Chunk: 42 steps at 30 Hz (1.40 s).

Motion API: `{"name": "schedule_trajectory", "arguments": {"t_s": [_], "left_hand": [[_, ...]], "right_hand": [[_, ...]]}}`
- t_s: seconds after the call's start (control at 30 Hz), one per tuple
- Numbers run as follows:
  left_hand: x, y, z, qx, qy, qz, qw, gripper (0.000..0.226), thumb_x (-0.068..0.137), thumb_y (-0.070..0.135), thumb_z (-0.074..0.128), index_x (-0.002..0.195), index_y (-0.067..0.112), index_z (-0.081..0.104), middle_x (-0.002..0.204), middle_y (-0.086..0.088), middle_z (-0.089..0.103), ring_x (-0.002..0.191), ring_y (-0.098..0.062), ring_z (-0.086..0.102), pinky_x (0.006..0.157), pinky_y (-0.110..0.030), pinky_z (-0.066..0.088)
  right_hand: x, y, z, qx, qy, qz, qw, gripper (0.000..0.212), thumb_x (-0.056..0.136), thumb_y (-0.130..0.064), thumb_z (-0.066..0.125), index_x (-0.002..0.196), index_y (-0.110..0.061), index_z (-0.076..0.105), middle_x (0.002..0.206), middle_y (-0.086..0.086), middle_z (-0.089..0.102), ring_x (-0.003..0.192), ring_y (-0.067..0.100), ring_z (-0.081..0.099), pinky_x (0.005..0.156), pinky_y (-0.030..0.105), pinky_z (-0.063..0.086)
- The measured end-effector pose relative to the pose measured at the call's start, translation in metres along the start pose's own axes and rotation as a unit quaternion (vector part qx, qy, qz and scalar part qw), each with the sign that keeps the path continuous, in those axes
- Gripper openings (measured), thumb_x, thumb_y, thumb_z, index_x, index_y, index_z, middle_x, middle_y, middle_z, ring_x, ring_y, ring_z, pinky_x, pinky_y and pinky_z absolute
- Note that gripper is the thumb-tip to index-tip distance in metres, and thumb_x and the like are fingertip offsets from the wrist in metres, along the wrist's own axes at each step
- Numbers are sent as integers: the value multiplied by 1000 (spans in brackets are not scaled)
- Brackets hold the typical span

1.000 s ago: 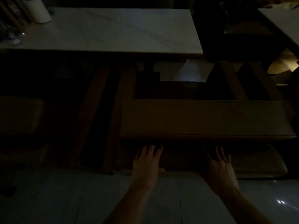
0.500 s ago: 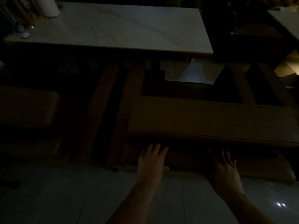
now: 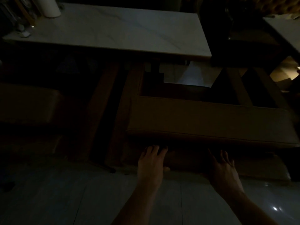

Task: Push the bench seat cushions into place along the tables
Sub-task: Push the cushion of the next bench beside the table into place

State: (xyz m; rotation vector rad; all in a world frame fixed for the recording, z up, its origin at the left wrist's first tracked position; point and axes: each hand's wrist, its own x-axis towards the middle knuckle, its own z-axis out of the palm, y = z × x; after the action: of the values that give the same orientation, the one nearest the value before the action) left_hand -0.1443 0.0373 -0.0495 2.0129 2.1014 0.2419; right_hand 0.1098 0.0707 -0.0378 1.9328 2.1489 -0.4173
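No legible text, label, brand, number or sign is showing on any surface; the scene is appearing too dark for markings to be read

Brown seat cushion (image 3: 211, 120); pale grey, faintly veined marble-patterned table top (image 3: 113, 28); white cylinder (image 3: 51, 7); light grey floor (image 3: 65, 200).

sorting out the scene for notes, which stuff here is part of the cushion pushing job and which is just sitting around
Part of the job:
- long bench cushion
- left hand and right hand, fingers straight against the bench front
- marble table
- second cushion at left

Just lying about:
- white roll on the table
- small items at its corner
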Motion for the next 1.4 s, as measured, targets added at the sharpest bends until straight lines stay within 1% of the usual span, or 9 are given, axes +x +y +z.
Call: {"name": "schedule_trajectory", "arguments": {"t_s": [0.23, 0.4, 0.57, 0.8, 0.9, 1.0, 1.13, 1.23, 1.4], "left_hand": [[-4, 1, -2, -8, -6, 5, 1000, 79, 62, 59, 80, 132, 37, 53, 125, 4, 60, 116, -25, 55, 88, -41, 50], [1, -1, -3, -23, -18, 10, 1000, 77, 71, 52, 77, 140, 38, 46, 138, 4, 53, 128, -26, 48, 91, -43, 49], [5, -1, -1, -39, -40, 8, 998, 79, 77, 50, 73, 146, 40, 36, 147, 4, 44, 137, -26, 37, 97, -44, 46], [5, -1, -2, -8, -36, 3, 999, 80, 76, 53, 72, 146, 43, 34, 148, 7, 41, 136, -24, 35, 91, -43, 48], [0, 7, -6, -11, -42, -9, 999, 81, 79, 49, 72, 148, 40, 30, 149, 6, 37, 138, -25, 29, 99, -44, 42], [-10, 10, -7, -11, -27, 5, 1000, 81, 83, 45, 70, 150, 32, 28, 152, 1, 35, 142, -26, 24, 114, -42, 28], [-12, 5, -8, -23, -29, 10, 999, 76, 88, 41, 66, 151, 31, 26, 158, 2, 27, 147, -23, 16, 114, -40, 27], [-10, 6, -9, -22, -31, 13, 999, 75, 87, 39, 67, 151, 31, 28, 159, 3, 27, 148, -23, 15, 113, -41, 28], [-10, 7, -7, -33, -40, 11, 999, 73, 89, 33, 66, 151, 28, 29, 160, 0, 25, 149, -25, 11, 118, -43, 21]], "right_hand": [[-2, -1, 0, -5, -6, 10, 1000, 94, 92, -57, 53, 156, -32, -10, 164, 19, -3, 151, 39, -4, 122, 53, 9], [3, 0, 6, -19, -8, 15, 1000, 97, 92, -57, 53, 154, -33, -17, 164, 21, -3, 150, 42, -4, 121, 57, 11], [9, -4, 0, -14, -43, 22, 999, 99, 90, -62, 52, 154, -32, -17, 163, 22, -10, 149, 43, -10, 119, 58, 5], [4, -3, -1, -16, -15, 8, 1000, 96, 93, -54, 54, 155, -30, -14, 162, 24, -10, 149, 44, -9, 121, 58, 8], [2, -2, -1, -9, -2, 1, 1000, 97, 91, -55, 56, 156, -30, -12, 163, 24, -6, 149, 44, -7, 120, 59, 8], [-2, 1, 1, 2, 6, -4, 1000, 100, 89, -56, 60, 156, -30, -11, 163, 22, -7, 150, 43, -8, 120, 59, 9], [-8, 3, 4, 20, 18, -8, 1000, 97, 92, -54, 58, 156, -31, -11, 163, 22, -9, 150, 41, -10, 121, 57, 10], [-6, 2, 6, 19, 27, -5, 999, 96, 92, -56, 56, 157, -30, -10, 163, 22, -9, 150, 41, -10, 120, 56, 9], [-7, 2, 9, 4, 35, -3, 999, 94, 93, -56, 53, 156, -30, -12, 163, 23, -9, 150, 41, -9, 122, 56, 11]]}}
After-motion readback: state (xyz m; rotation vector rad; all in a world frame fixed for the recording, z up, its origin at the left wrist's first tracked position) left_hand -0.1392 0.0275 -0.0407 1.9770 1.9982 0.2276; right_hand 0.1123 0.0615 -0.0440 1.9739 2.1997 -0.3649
